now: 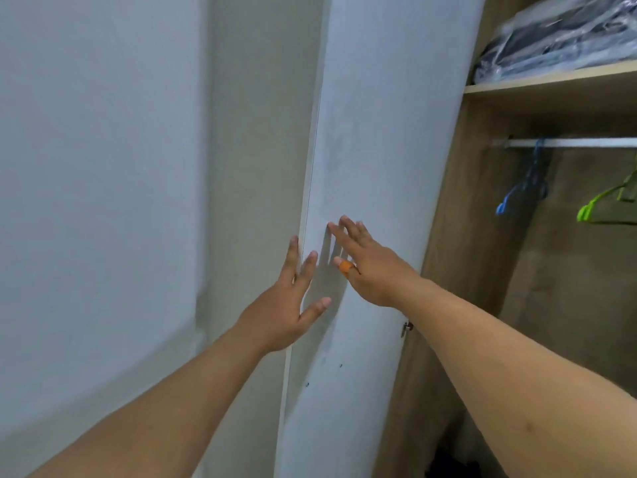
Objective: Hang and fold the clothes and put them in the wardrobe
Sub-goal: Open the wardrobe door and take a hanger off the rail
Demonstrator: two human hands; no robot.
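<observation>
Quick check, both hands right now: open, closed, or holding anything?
Left hand: open, fingers straight, at the edge of the wardrobe door, holding nothing.
Right hand: open, fingers spread toward the door face, holding nothing.

Two bare forearms, no sleeves visible; left hand [287,305] unadorned; right hand [370,267] bearing orange band [344,267] on thumb.

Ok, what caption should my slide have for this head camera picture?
Both open hands, left hand and right hand, reach to the white wardrobe door; empty hangers wait inside.
</observation>
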